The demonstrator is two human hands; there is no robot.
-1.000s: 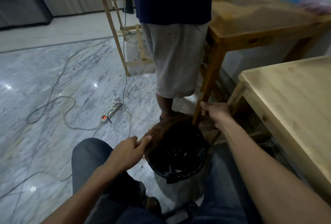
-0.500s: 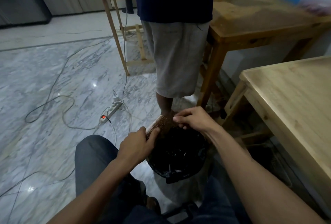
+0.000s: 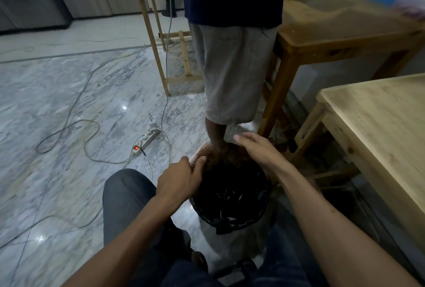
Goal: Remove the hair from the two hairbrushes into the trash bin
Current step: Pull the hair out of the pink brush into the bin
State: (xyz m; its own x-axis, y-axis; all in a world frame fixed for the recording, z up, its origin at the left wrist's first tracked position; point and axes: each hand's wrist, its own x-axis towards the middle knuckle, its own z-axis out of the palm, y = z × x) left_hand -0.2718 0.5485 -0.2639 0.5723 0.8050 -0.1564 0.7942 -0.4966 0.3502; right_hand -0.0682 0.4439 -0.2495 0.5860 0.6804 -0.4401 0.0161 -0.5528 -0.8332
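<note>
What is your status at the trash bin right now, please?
Left hand grips hairbrush over trash bin. Right hand open on the hair clump. A standing person's leg is just behind the bin.

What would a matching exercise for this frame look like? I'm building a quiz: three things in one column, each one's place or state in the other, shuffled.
Things:
1. pale bristled hairbrush
2. brown hair clump
3. white power strip with red switch

Places or states:
A. lying on the marble floor
B. gripped by the left hand
C. under the right hand, above the black-lined trash bin

Pairs: 1-B, 2-C, 3-A
</note>
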